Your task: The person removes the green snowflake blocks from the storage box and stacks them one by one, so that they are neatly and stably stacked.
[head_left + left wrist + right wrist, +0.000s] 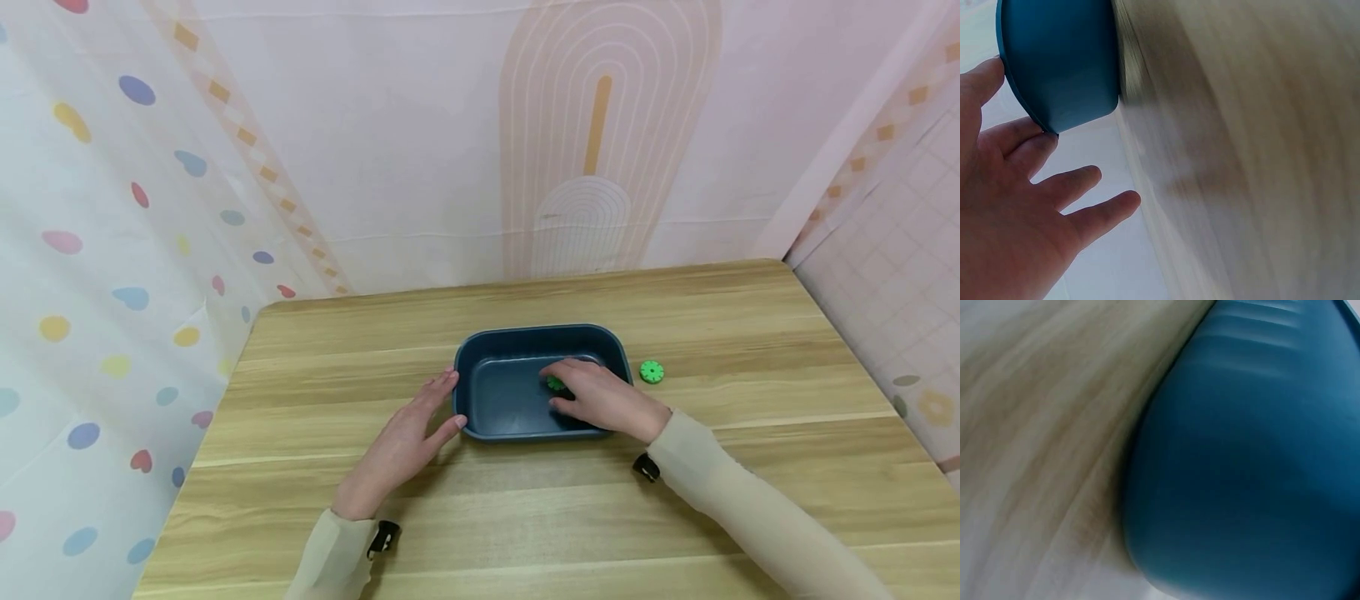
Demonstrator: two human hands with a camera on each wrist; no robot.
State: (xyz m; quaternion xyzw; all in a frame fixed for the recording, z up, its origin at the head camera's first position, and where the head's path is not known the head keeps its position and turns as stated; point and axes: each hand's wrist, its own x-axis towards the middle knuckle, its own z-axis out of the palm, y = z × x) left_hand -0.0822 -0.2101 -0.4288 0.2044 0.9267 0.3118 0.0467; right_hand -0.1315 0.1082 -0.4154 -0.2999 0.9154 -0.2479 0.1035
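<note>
A dark blue rectangular basin (497,398) stands on the wooden table. At its left end, my left hand (401,442) touches the rim with thumb and fingertips, its fingers mostly straight and spread, as the left wrist view also shows. My right hand (600,396) reaches over the right part of the basin and pinches a green disc (555,383) low inside it. The fingers partly cover that disc. A second green disc (652,372), with dark marks round its face, lies on the table just right of the basin. Only the basin's outer wall (1235,462) fills the right wrist view; hand and disc are hidden there.
The wood-grained table (337,350) extends on all sides of the basin. A patterned curtain (390,150) hangs behind the table's back edge and along the left. Black wrist straps (384,538) show on both sleeves.
</note>
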